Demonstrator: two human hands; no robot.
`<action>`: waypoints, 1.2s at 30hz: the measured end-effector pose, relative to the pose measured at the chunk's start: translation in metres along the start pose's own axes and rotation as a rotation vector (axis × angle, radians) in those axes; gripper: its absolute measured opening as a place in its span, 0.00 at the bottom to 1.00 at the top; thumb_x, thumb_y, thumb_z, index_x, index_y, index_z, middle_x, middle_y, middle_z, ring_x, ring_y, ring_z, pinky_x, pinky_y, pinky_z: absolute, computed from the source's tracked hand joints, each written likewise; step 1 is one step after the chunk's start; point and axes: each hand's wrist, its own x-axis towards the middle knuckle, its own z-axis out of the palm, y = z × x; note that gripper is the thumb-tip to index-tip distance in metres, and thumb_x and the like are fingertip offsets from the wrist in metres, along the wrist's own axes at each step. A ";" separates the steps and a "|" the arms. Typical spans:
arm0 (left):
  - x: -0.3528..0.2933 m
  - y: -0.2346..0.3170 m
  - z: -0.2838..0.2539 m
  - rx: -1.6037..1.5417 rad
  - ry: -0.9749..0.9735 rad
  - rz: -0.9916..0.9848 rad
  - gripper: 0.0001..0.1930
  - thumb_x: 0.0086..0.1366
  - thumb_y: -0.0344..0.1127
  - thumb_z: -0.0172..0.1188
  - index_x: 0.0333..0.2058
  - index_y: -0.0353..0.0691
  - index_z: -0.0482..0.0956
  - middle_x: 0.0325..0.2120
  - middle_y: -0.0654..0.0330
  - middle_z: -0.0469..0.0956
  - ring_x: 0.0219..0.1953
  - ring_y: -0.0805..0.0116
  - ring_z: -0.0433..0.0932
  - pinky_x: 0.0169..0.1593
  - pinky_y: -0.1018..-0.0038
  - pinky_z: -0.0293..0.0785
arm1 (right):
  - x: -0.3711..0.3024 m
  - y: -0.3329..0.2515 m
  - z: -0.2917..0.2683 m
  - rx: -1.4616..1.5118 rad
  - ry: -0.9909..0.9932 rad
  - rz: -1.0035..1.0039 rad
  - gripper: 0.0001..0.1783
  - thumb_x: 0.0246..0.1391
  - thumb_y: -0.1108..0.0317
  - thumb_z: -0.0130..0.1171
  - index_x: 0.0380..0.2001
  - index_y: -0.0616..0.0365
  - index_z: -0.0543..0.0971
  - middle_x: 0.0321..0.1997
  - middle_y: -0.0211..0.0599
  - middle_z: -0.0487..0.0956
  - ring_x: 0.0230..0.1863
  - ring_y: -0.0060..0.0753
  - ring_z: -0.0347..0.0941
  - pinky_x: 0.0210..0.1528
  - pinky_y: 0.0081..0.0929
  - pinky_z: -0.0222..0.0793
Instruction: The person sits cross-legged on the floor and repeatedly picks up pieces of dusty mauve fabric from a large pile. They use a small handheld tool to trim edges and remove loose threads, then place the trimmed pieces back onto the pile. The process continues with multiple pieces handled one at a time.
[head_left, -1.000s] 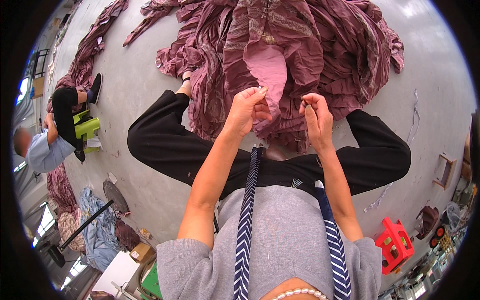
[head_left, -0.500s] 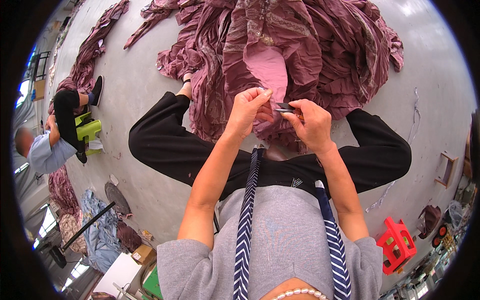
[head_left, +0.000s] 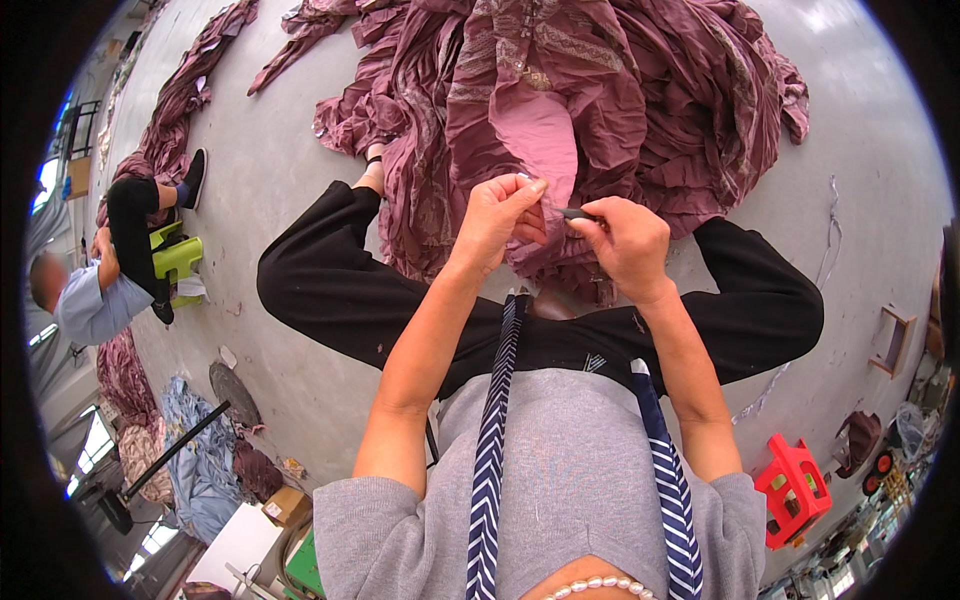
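Dark snips [head_left: 578,213] are gripped between thumb and fingers of the right hand [head_left: 634,243], pointed toward the left hand [head_left: 495,218], whose thumb and forefinger are pinched together at the edge of a pink cloth panel [head_left: 538,130]; what is held there cannot be told. Beyond, a mauve cloth heap [head_left: 690,120] is spread over grey floor [head_left: 260,150], flanked by black-trousered legs [head_left: 330,268]. Farther right, a red stool [head_left: 793,490] is seen.

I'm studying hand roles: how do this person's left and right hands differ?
The left hand seems to pinch the edge of the pink cloth; the right hand grips a small dark tool. The left hand's lower fingers show, curled; the right hand's are mostly hidden. Both are bare.
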 end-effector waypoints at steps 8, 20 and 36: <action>0.004 -0.002 -0.001 0.006 0.014 -0.007 0.11 0.60 0.38 0.58 0.25 0.38 0.72 0.17 0.62 0.73 0.17 0.75 0.73 0.20 0.80 0.73 | 0.006 -0.014 -0.008 0.359 -0.082 0.374 0.21 0.39 0.64 0.69 0.36 0.60 0.73 0.26 0.31 0.75 0.25 0.19 0.71 0.27 0.16 0.67; -0.011 -0.040 0.012 0.370 0.019 0.333 0.16 0.52 0.29 0.64 0.38 0.38 0.69 0.31 0.62 0.72 0.34 0.75 0.73 0.38 0.80 0.72 | 0.002 0.003 0.036 1.259 0.217 1.006 0.03 0.51 0.74 0.53 0.25 0.56 0.72 0.25 0.21 0.73 0.21 0.09 0.66 0.19 0.11 0.63; -0.012 -0.044 0.020 0.583 0.468 0.859 0.09 0.49 0.20 0.59 0.28 0.37 0.69 0.22 0.64 0.69 0.22 0.77 0.69 0.28 0.82 0.67 | 0.005 -0.013 0.033 1.255 0.240 0.935 0.01 0.52 0.72 0.54 0.28 0.56 0.75 0.24 0.22 0.74 0.19 0.07 0.64 0.17 0.08 0.53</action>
